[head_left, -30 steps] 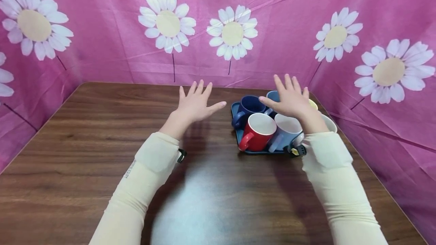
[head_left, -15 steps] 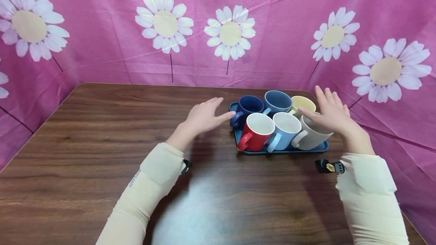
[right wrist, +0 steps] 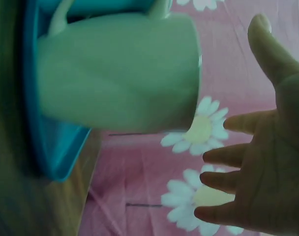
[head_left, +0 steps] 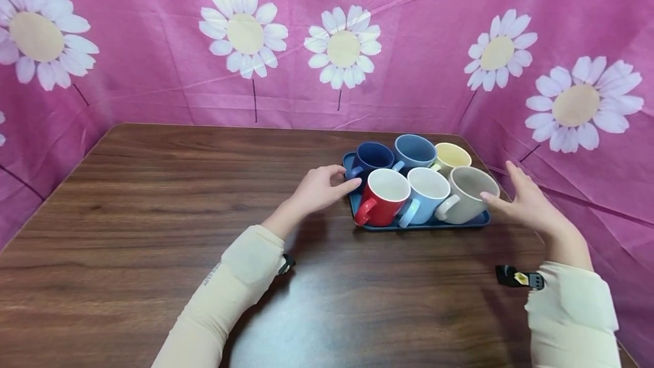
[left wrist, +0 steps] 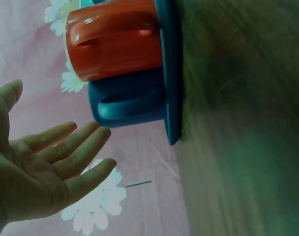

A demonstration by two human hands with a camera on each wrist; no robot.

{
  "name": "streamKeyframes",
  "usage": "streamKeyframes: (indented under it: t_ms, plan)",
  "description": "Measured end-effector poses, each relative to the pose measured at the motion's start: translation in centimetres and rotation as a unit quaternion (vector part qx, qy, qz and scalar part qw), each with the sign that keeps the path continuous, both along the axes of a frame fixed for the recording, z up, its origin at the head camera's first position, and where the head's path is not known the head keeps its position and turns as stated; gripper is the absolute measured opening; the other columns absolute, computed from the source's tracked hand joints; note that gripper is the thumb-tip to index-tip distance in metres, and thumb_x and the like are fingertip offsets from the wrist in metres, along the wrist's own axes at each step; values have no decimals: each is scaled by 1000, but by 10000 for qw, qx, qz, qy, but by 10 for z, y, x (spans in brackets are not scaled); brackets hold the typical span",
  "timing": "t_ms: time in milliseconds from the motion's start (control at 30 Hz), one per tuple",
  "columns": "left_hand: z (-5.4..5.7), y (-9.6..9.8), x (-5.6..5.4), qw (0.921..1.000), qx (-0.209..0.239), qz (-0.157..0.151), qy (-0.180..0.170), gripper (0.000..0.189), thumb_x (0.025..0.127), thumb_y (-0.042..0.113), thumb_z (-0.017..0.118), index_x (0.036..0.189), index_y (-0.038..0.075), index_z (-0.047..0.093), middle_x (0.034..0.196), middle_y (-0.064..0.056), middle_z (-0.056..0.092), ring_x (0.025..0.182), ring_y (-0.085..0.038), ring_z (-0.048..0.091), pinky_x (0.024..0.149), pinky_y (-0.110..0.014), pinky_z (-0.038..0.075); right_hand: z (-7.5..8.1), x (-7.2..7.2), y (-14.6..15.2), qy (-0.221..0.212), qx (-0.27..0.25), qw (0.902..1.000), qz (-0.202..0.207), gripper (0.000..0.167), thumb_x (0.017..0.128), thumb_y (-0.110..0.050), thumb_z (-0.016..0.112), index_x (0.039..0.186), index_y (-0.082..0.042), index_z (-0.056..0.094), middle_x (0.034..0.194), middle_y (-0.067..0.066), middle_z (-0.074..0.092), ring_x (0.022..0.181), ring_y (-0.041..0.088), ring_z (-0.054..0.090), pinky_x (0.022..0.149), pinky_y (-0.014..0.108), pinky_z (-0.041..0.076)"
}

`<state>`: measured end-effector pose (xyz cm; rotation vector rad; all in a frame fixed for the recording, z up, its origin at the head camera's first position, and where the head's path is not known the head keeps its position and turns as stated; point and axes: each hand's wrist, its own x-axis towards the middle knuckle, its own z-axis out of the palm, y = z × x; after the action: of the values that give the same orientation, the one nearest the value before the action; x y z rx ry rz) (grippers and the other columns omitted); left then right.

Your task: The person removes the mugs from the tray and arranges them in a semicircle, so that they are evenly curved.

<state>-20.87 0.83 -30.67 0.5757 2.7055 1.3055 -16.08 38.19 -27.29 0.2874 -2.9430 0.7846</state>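
A blue tray (head_left: 357,209) carries several upright mugs. In its front row stand a red mug (head_left: 383,209), a light blue mug (head_left: 430,206) and a grey mug (head_left: 467,206). Behind them are a dark blue mug (head_left: 375,157), a mid-blue mug (head_left: 415,152) and a yellow mug (head_left: 453,155). My left hand (head_left: 319,189) is at the tray's left end beside the dark blue mug, fingers loosely bent; the left wrist view shows its palm (left wrist: 36,182) holding nothing. To the right of the grey mug, my right hand (head_left: 533,206) has spread fingers, apart from the mug (right wrist: 120,73).
The tray rests on a brown wooden table (head_left: 168,214), towards its back right corner. A pink cloth (head_left: 163,67) printed with white daisies hangs behind the table and along its sides.
My right hand has moved from above the mugs to the right side of the tray and lower. My left hand has come right and down to the tray's left end, its fingers bending.
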Motion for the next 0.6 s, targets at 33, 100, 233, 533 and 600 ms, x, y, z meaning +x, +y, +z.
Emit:
streamKeyframes:
  t_ms: [33, 100, 233, 533, 600]
  plan:
    - [-2, 2, 0, 10000, 41, -10, 6, 52, 80, 46, 55, 113, 6, 55, 102, -6, 60, 91, -14, 54, 77, -28, 43, -3, 2, 2, -17, -65, 10000, 23, 84, 81, -21, 58, 132, 11, -1, 132, 36, 1, 121, 46, -6, 94, 55, -3]
    - [-5, 6, -1, 9998, 173, -22, 8, 46, 80, 43, 56, 106, 5, 59, 93, -4, 62, 85, -13, 55, 72, -25, 44, -7, 4, 6, -72, -143, 9998, 109, 86, 80, -20, 60, 132, 10, -2, 133, 35, 0, 121, 45, -4, 94, 56, 0]
    - [-13, 12, -1, 9990, 386, -150, -190, 36, 81, 41, 56, 92, 8, 63, 80, -1, 62, 73, -12, 54, 62, -24, 44, -18, 5, 8, -212, -306, 9988, 333, 90, 78, -16, 64, 132, 10, -3, 132, 37, 0, 120, 47, 3, 94, 55, 4]
    - [-25, 23, 3, 9861, 771, -796, -1241, 31, 83, 38, 55, 85, 9, 64, 77, -5, 61, 76, -21, 53, 60, -25, 44, -41, 3, 11, -242, -634, 9977, 82, 101, 73, -14, 69, 134, 1, -11, 132, 35, 9, 110, 50, 25, 95, 33, 26]
    - [-26, 25, 4, 9832, 851, -859, -1370, 30, 83, 37, 55, 84, 8, 64, 74, -3, 60, 76, -21, 53, 61, -26, 44, -45, 3, 13, -177, -666, 9976, 7, 102, 73, -15, 69, 134, 0, -11, 133, 34, 5, 112, 50, 22, 95, 50, 17]
